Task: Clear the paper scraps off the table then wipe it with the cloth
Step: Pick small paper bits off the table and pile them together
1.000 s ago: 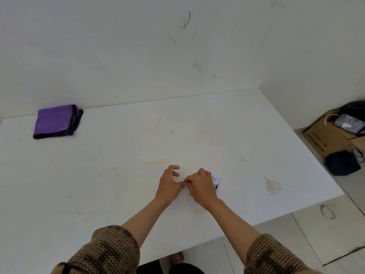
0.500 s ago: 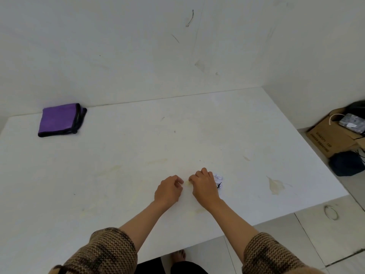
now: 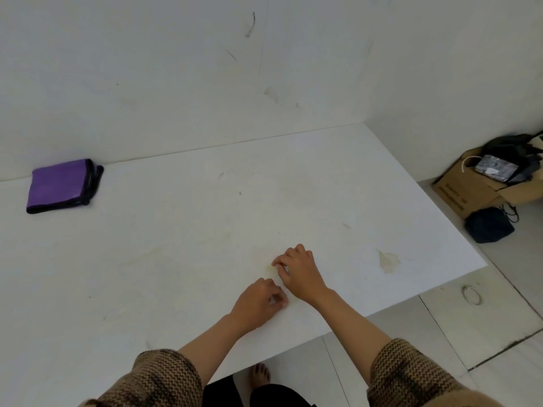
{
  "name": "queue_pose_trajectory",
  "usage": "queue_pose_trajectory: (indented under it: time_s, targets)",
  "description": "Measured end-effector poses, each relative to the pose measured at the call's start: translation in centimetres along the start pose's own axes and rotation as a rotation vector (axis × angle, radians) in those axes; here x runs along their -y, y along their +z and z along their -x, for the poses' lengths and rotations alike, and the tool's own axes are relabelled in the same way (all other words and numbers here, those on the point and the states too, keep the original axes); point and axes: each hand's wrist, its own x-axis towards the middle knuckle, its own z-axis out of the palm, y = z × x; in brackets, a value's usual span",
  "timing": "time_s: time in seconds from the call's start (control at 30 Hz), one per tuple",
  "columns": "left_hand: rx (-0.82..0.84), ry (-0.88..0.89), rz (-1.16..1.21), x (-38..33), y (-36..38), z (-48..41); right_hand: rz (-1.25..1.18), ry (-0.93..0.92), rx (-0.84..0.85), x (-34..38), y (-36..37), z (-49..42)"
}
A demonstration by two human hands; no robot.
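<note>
Judging by the bare white tabletop (image 3: 176,259), scraps seem nearly cleared; whether the curled left hand (image 3: 258,301) and right hand (image 3: 299,268), lower centre, hold any cannot be told. The folded purple cloth (image 3: 61,185), upper left, lies unused.

White worktop (image 3: 205,230) fills most of the frame, pretty stained: yellowish smears mid-frame and a tan blotch (image 3: 388,260) at right. Folded purple cloth (image 3: 60,186) sits upper left against the wall. Both hands rest lower center.
</note>
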Motion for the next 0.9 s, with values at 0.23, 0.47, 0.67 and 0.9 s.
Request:
queue_pose_trajectory:
  time_s: [0.23,0.47,0.67,0.9]
  targets:
    - [-0.246,-0.119,0.004,0.9,-0.3,0.5,0.208,-0.016,0.120,1.9,1.0,-2.0]
    - [-0.212,-0.059,-0.115,2.8,-2.2,0.1,0.116,0.085,0.102,2.1,1.2,-3.4]
    - [-0.229,-0.004,-0.102,3.0,-2.5,-0.9,0.005,0.108,0.046,1.6,1.2,-2.6]
    - [-0.328,-0.174,0.026,2.1,-2.6,-2.3,-0.242,0.351,-0.111,1.5,0.2,-2.1]
